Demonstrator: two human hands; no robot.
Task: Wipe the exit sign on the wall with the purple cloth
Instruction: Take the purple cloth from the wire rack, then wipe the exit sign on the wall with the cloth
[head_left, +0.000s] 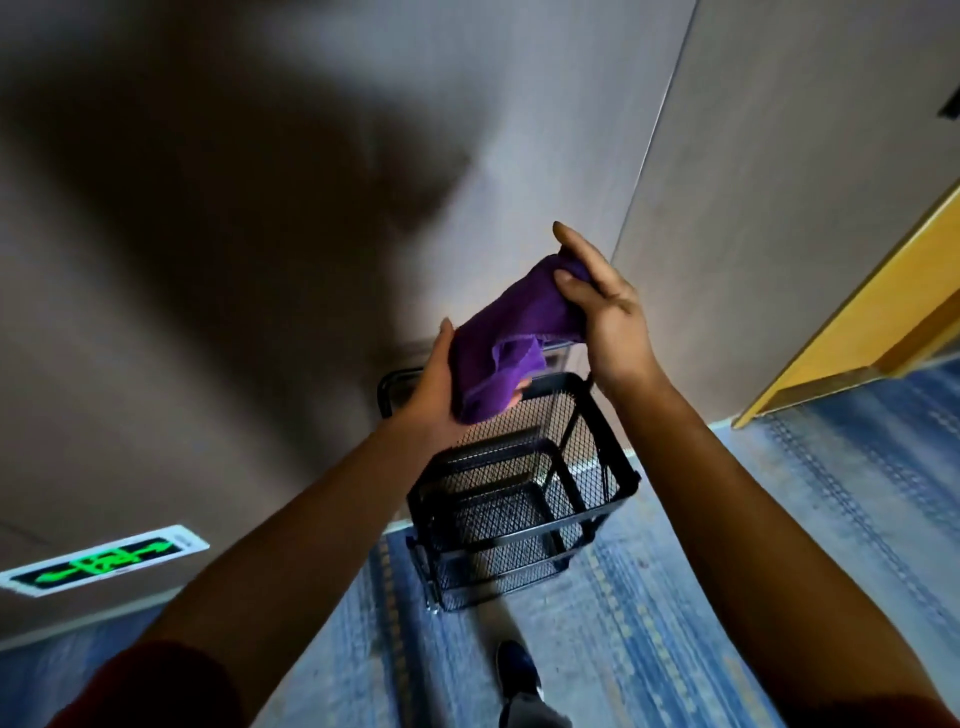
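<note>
Single head-worn wide-angle view, close above both forearms, facing forward and down.

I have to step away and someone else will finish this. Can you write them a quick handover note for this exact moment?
Left hand: holds the lower end of the purple cloth from underneath.
Right hand: pinches the cloth's upper end.
The cloth is bunched between both hands, above the black mesh cart.
Exit sign: low on the wall to the left, lit green, not touched by the cloth.
Done: cloth in hand.
Left: bring the cloth to the sign and wipe its face.
</note>
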